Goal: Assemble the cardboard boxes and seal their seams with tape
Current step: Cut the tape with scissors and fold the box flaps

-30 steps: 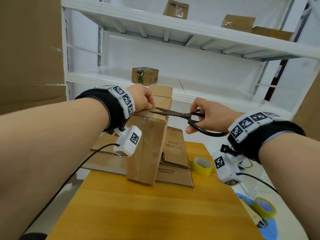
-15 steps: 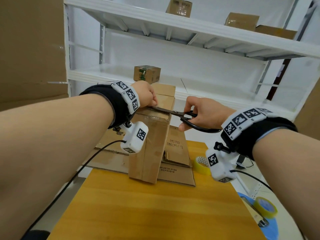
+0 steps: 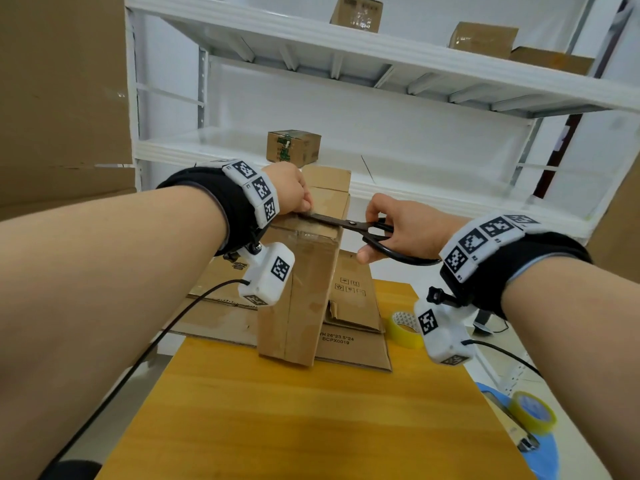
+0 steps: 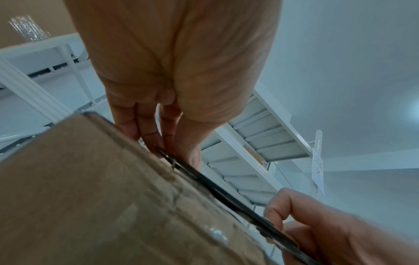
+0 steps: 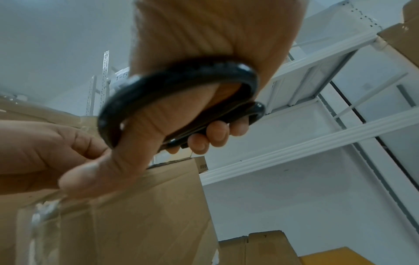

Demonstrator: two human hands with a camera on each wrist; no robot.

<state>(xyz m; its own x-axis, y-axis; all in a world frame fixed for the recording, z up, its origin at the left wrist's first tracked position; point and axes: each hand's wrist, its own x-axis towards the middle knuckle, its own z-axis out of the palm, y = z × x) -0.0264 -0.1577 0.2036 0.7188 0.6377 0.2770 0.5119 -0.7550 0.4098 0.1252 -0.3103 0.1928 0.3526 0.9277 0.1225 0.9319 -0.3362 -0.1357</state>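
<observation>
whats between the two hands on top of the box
The scissors' blades span the gap over the box top, from right hand to left hand's fingertips, which pinch something there. Head view shows it best.

— What can't you make out from your end?

— My left hand covers the scissors' tips, so I can't tell what they bite.

— And nearer the right hand?

— Its wrist camera hides part of the tape roll; the handle loop is blurred in the right wrist view.
</observation>
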